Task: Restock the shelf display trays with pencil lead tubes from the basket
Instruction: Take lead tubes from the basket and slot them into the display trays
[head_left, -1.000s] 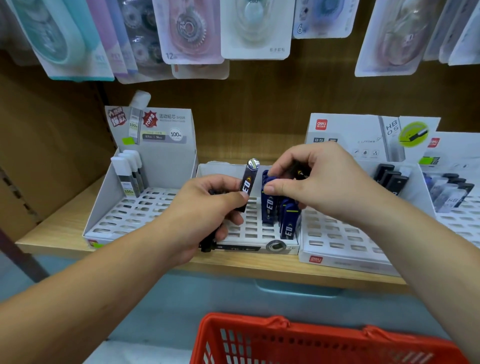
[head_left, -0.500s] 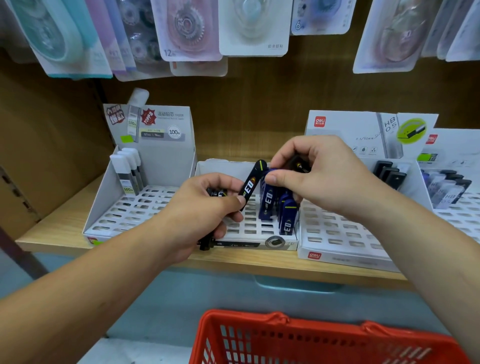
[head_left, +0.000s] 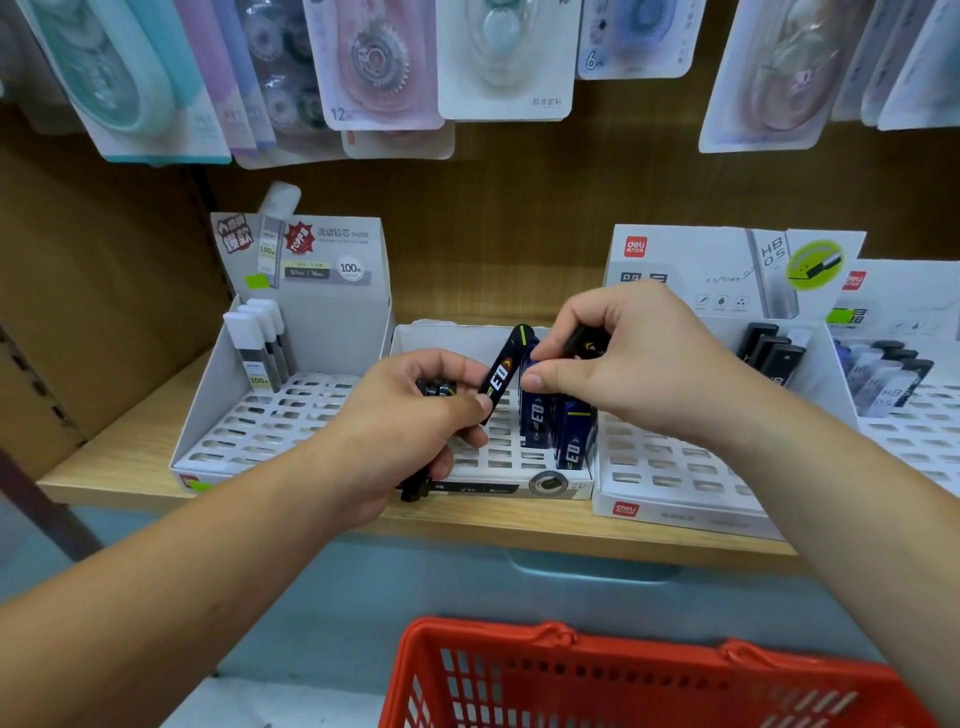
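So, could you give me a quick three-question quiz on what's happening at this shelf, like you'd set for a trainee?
1. True or false: the left hand grips several black tubes.
2. Which tray holds the blue tubes? A left, B middle, C right.
3. Fill in: the basket below the shelf is ___ in colour.
Key: 1 true. 2 B, the middle tray. 3 red.

Bottom edge cuts basket (head_left: 519, 670); left hand (head_left: 400, 431) hides most of tube bundle (head_left: 436, 388).
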